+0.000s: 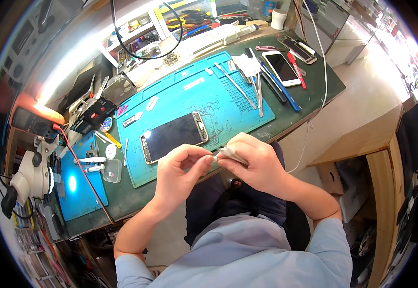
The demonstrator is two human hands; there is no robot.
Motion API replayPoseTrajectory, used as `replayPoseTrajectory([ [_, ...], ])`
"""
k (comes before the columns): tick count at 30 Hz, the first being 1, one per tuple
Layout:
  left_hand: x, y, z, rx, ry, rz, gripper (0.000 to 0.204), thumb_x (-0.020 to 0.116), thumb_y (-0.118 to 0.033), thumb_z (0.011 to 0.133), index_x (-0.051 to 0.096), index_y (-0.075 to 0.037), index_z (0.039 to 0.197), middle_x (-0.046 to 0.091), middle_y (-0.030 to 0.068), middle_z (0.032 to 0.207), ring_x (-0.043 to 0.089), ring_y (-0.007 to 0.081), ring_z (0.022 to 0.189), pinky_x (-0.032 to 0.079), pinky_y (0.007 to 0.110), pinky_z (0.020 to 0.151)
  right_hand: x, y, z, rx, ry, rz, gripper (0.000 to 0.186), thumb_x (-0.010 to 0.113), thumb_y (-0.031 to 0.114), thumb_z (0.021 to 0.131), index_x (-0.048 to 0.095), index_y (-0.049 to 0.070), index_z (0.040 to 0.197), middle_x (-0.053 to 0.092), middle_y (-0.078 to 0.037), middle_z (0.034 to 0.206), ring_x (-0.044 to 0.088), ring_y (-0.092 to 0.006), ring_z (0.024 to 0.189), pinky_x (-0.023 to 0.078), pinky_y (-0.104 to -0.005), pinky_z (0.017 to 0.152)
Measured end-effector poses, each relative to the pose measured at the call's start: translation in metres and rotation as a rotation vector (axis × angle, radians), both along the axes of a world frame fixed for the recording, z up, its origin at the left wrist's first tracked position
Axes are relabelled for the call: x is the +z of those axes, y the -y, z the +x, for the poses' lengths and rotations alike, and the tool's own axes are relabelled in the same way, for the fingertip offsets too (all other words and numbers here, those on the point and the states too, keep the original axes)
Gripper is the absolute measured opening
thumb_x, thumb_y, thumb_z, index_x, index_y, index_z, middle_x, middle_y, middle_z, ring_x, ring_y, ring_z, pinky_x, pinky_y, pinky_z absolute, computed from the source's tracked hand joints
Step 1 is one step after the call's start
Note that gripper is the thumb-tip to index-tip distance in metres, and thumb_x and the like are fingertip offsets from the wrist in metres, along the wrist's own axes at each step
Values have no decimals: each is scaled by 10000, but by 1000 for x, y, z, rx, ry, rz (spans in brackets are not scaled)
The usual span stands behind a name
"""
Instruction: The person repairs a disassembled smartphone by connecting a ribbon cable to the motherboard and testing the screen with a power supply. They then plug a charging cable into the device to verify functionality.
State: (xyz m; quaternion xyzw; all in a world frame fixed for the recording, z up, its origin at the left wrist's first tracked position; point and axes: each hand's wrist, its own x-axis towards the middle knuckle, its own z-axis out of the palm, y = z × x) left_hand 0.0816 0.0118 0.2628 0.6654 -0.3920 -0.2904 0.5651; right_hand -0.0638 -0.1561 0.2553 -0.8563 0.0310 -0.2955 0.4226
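Observation:
Over the near edge of the bench, my left hand (pixel 177 170) pinches a tiny whitish piece (pixel 214 158) between thumb and forefinger. Close beside it, my right hand (pixel 257 161) is closed around a small silvery-grey thing (pixel 234 156); its kind is mostly hidden by the fingers. The fingertips of both hands nearly meet. Just beyond them a smartphone (pixel 174 137) with a dark screen lies on a blue silicone repair mat (pixel 170 101). Its metal ends show bare parts.
Tweezers (pixel 260 98), a metal pick (pixel 235 85), pens, a white phone (pixel 282 68) and an opened phone (pixel 297 49) lie at the right. A multimeter (pixel 36 117) with a red lead, a clear box (pixel 112 170) and a microscope (pixel 29 180) stand left. A cable (pixel 321 53) hangs at right.

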Motion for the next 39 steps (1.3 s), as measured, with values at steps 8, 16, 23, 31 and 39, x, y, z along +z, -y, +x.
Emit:
replayPoseTrajectory([
  [8, 2, -49, 72, 453, 744, 71, 295, 648, -41, 1002, 653, 3, 1294, 757, 91, 1004, 692, 148, 887, 544, 296, 810, -14, 54, 35, -227, 15, -440, 104, 792, 156, 852, 716, 103, 899, 604, -24, 850, 608, -235, 818, 508, -369, 696],
  [16, -24, -77, 62, 567, 751, 262, 367, 653, -133, 1022, 613, -19, 1368, 763, 53, 1088, 652, 175, 959, 476, 314, 790, -23, 57, 62, -133, -47, -449, 111, 775, 225, 870, 735, 121, 877, 607, -2, 863, 607, -216, 829, 520, -367, 723],
  [23, -27, -75, 65, 589, 752, 240, 349, 642, -113, 1022, 619, -21, 1358, 773, 64, 1069, 679, 196, 992, 513, 328, 788, -22, 59, 64, -117, -69, -411, 96, 775, 214, 875, 736, 129, 901, 628, 5, 884, 624, -220, 840, 525, -370, 726],
  [31, -26, -73, 63, 592, 775, 226, 323, 641, -103, 1021, 635, -16, 1332, 781, 61, 1059, 684, 190, 979, 516, 325, 793, -26, 63, 68, -77, -29, -381, 131, 767, 228, 872, 729, 109, 911, 589, -27, 868, 614, -241, 846, 529, -379, 719],
  [39, -28, -76, 65, 586, 771, 208, 297, 635, -89, 1020, 643, -6, 1305, 780, 69, 1058, 687, 204, 979, 520, 339, 808, -22, 63, 67, -64, -79, -377, 119, 765, 230, 885, 724, 118, 890, 622, -16, 879, 636, -236, 871, 532, -380, 736],
])
